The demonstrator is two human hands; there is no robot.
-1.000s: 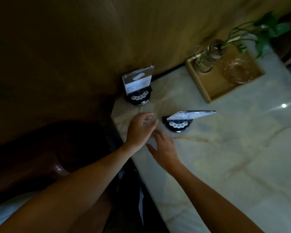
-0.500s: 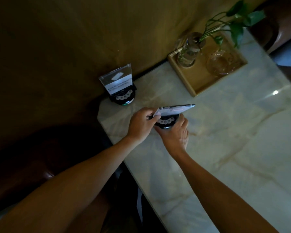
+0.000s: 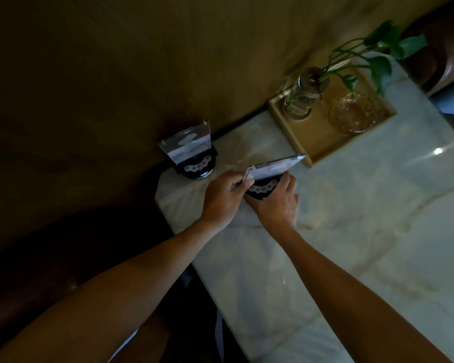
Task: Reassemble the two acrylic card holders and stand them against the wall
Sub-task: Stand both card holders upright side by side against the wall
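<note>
One acrylic card holder point(image 3: 188, 148) stands upright on its round black base at the table's far left corner, against the brown wall point(image 3: 168, 61). A second card holder's clear panel point(image 3: 274, 166) tilts above its black base point(image 3: 261, 191). My left hand point(image 3: 223, 197) pinches the panel's left end. My right hand point(image 3: 278, 203) wraps the base from the right and front.
A wooden tray point(image 3: 312, 150) by the wall holds a glass vase with a green plant point(image 3: 303, 96) and a glass bowl point(image 3: 353, 116). The marble table point(image 3: 364, 231) has its left edge just beside my hands. A dark seat point(image 3: 50, 258) lies below left.
Both hands reached forward from in front of the second holder and took hold of it, the left on the panel, the right on the base. The first holder has stayed put.
</note>
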